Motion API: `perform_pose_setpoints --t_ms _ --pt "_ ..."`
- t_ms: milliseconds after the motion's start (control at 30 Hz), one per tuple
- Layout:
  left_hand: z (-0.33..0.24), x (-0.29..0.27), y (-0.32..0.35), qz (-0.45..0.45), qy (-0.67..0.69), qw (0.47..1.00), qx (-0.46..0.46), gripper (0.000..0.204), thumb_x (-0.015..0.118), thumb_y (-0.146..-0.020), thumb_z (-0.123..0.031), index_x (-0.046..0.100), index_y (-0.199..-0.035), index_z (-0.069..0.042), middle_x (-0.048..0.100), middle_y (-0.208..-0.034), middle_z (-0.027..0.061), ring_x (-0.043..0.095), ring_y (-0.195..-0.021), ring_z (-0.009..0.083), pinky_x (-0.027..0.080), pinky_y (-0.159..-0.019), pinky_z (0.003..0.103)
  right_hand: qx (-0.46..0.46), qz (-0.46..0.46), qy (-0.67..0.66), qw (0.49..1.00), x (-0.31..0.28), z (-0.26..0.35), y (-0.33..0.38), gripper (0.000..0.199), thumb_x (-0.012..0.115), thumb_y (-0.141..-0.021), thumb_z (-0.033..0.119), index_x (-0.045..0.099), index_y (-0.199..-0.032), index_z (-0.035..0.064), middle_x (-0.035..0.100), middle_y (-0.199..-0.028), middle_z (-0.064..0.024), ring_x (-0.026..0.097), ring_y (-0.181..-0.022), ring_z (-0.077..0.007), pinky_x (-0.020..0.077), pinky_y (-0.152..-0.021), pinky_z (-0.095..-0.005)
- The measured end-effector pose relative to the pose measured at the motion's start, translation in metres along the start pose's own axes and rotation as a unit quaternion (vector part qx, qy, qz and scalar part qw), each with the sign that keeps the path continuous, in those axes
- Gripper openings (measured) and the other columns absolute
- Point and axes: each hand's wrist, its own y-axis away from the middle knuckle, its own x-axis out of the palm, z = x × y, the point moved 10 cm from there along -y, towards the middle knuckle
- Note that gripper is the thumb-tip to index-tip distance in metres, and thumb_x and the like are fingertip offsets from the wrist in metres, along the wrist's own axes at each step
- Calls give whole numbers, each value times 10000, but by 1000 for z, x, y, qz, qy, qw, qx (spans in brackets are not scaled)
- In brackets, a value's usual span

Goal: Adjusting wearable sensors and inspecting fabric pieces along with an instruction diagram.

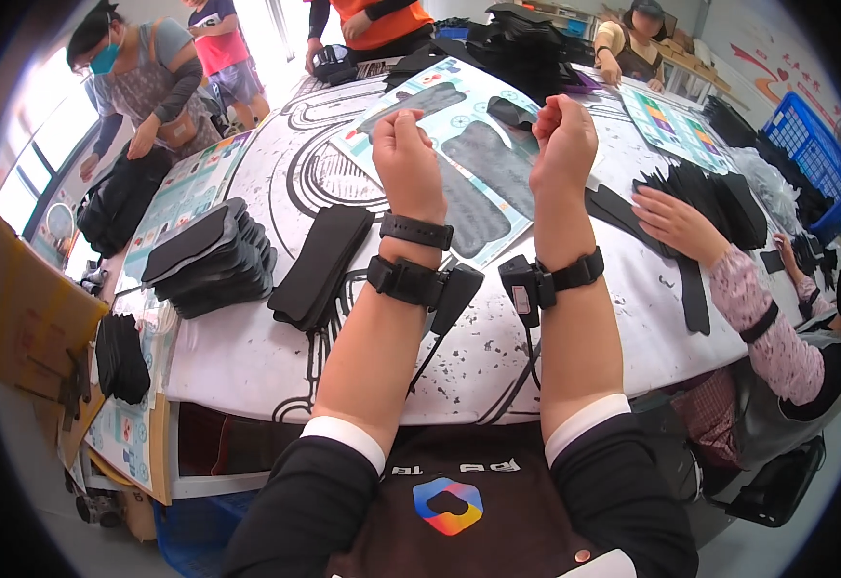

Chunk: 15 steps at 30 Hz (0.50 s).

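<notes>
My left hand (409, 164) is raised over the table, its fingers curled closed beside a printed sheet (486, 94). Level with it, my right hand (565, 144) is also closed, near the sheet's right side. Whether either holds anything is hidden. Dark grey flat cut pieces (478, 207) lie on the sheet between my hands, and a small dark piece (511, 115) shows by my right fingers. Left of my left forearm lie a thin pile of black flat pieces (322, 262) and a taller, uneven stack of black pieces (210, 258). Black straps circle both wrists.
On the right, a co-worker's hand (673, 222) touches black strips (695, 294) beside a black pile (705, 197). More black pieces (526, 53) are heaped at the far side. A blue crate (806, 144) stands far right; a cardboard box (30, 299) stands left. Other people surround the table.
</notes>
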Motion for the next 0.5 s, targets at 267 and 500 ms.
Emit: perform_pose_setpoints --t_ms 267,500 --pt "18 -33 -10 -50 1 999 9 152 453 -893 -165 524 -831 -45 406 -586 -31 357 -504 38 279 -455 184 -21 20 -2 1000 3 -17 4 145 531 -824 158 561 -750 37 526 -627 -13 464 -555 -74 378 -533 -197" --pt "14 -18 -9 22 -18 999 -16 160 447 -889 -139 524 -810 -23 370 -530 -33 340 -469 45 274 -451 182 43 138 11 989 27 -36 15 159 538 -819 136 557 -692 41 467 -577 7 399 -507 -72 348 -506 -205"
